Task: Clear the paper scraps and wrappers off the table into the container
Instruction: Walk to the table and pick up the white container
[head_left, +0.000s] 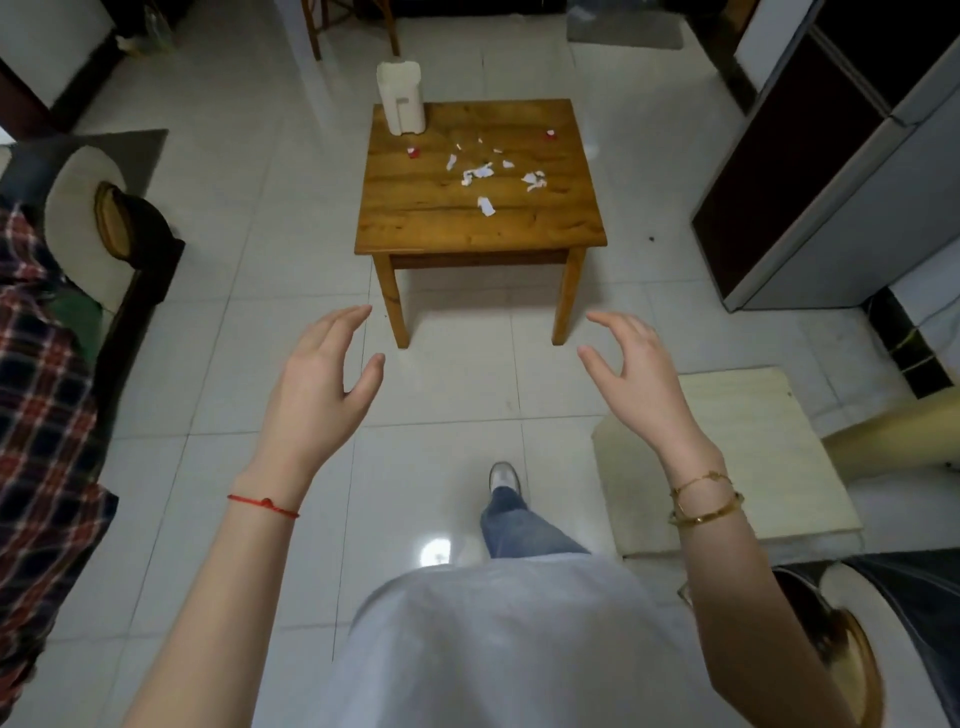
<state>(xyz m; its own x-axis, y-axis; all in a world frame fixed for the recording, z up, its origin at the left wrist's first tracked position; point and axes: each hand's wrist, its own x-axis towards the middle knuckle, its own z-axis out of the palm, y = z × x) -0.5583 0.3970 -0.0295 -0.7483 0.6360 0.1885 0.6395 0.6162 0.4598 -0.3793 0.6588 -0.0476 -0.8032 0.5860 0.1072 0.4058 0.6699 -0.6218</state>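
A small wooden table (415, 223) stands ahead on the tiled floor. Several white paper scraps (478, 174) lie scattered over its middle, one larger scrap (485, 206) nearest me. Two red wrappers lie on it, one at the left (413, 152) and one at the far right (550, 135). A tall white container (400, 96) stands upright on the table's far left corner. My left hand (322, 384) and my right hand (641, 379) are raised in front of me, well short of the table, fingers apart and holding nothing.
A sofa with a plaid blanket (41, 395) runs along the left. A pale low stool (748, 457) sits on the floor at my right. A dark cabinet (810, 171) stands to the right of the table. Chair legs (314, 31) show behind the table.
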